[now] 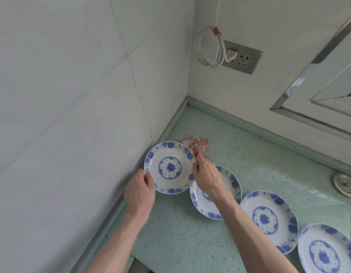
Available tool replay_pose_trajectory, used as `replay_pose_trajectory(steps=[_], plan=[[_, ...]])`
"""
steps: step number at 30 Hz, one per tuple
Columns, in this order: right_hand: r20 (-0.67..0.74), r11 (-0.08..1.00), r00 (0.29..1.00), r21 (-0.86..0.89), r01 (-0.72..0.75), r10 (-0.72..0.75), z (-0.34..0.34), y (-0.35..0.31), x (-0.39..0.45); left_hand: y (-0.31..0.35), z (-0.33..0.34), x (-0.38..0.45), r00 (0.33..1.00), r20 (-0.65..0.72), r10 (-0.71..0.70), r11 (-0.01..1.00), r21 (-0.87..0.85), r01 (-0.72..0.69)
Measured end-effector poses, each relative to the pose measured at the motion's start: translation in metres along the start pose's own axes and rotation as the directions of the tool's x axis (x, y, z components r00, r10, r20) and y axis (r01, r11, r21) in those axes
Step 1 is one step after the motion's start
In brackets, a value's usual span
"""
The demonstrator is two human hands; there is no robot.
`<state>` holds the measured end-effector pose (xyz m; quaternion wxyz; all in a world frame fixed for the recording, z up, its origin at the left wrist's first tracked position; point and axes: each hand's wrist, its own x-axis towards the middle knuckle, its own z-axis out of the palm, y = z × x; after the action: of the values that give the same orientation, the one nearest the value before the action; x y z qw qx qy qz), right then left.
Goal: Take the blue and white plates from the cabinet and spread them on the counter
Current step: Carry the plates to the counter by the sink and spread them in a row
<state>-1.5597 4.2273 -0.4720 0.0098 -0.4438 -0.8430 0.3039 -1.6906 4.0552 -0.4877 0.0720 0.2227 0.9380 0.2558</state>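
Plates: 4 blue and white ones in view, all same pattern, nothing on any of them.

Nearest, bottom right: plate one [328,251], flat on the green speckled counter [170,243], partly cut by the frame edge. Next up-left, just beside it: plate two [269,219], flat, rims look touching or nearly so, can't tell which. Then plate three [232,184], flat, middle mostly covered by the right forearm.

Plate four [169,167] sits farthest left, near the wall corner. Its right rim overlaps plate three's left rim. Can't tell if it's fully down on the counter or slightly lifted.

Hands: left hand [140,191] grips plate four's near-left rim, thumb on top, fingers curled under. Right hand [207,177] pinches its right rim, fingers curled at the edge.

Beyond plate four: 1 crumpled pink and white cloth [196,145] on the counter, touching or just behind the far rim.

Far right on the counter: 1 round metal disc [345,185], partly cropped.

On the far wall: 1 grey socket plate [243,57] with a white plug in it, coiled white cable [208,50] hung beside it, tied with a red band. Cabinet door [318,91] with metal trim at upper right.
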Motion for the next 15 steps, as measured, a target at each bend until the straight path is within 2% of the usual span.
replay_pose_trajectory(steps=[15], plan=[[0.022,0.997,1.0,-0.077,-0.018,0.02,0.01,0.001,0.025,-0.005,0.008,0.007,0.995,0.076,-0.059,0.998,-0.024,0.061]])
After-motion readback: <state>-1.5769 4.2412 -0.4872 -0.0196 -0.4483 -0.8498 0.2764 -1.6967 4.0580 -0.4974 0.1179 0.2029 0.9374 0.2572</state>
